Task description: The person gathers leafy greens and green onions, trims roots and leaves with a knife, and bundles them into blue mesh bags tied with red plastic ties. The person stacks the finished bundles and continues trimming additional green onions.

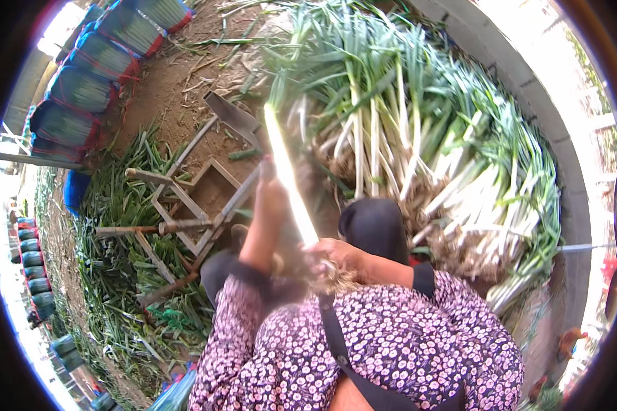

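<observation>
One long green onion (293,185) slants across my lap, its white shaft glaring in the light and its green leaves pointing away from me. My right hand (337,253) is shut around its lower end, just above the shaggy roots (342,280). Along the left side of the shaft is my left hand (271,187), raised and blurred; whether its fingers close on the onion cannot be made out. A large heap of green onions with soil on their roots (375,123) lies ahead and to the right, close to my right knee (374,226).
Left of my knees stands a frame of metal and wooden bars (185,190), with a grey metal piece (231,115) at its far end. Cut leaves (118,267) litter the ground. Tied onion bundles (92,64) line the upper left. A block wall (532,97) curves along the right.
</observation>
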`<state>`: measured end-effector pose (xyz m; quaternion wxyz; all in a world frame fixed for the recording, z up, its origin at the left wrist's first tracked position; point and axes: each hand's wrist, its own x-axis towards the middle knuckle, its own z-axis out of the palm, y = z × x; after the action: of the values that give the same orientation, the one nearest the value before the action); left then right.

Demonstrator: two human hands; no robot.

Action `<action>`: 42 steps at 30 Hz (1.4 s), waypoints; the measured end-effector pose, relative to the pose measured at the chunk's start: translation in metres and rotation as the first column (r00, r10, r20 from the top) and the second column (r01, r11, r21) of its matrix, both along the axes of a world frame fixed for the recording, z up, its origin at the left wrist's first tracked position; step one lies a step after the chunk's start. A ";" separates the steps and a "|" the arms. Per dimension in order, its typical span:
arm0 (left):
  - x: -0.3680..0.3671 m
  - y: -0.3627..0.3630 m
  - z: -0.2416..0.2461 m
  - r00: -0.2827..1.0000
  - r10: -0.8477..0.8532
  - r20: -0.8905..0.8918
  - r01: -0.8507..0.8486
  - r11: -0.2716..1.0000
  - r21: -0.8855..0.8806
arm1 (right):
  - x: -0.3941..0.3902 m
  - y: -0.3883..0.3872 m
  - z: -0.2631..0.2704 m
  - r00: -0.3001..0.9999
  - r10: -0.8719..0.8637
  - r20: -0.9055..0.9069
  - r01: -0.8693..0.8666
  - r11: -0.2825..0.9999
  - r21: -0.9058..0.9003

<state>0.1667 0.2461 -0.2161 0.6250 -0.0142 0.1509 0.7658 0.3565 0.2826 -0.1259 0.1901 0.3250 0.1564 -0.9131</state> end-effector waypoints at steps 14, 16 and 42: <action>0.045 -0.005 0.184 0.748 0.001 -0.664 -0.189 0.959 -0.212 | 0.032 -0.056 0.018 0.859 0.008 -0.512 0.307 0.793 0.527; 0.047 -0.003 0.178 0.637 0.070 -0.768 -0.182 0.982 -0.061 | 0.008 -0.043 0.012 0.865 0.069 -0.497 0.340 0.650 0.680; -0.083 0.086 -0.066 0.749 -0.426 -0.507 -0.106 0.679 -0.727 | -0.076 0.204 -0.244 0.927 -0.340 0.156 -0.136 0.081 0.987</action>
<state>0.0841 0.3325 -0.2825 0.5465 0.0202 0.6414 0.5381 0.2806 0.4871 -0.3697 -0.1211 0.5326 0.6704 -0.5023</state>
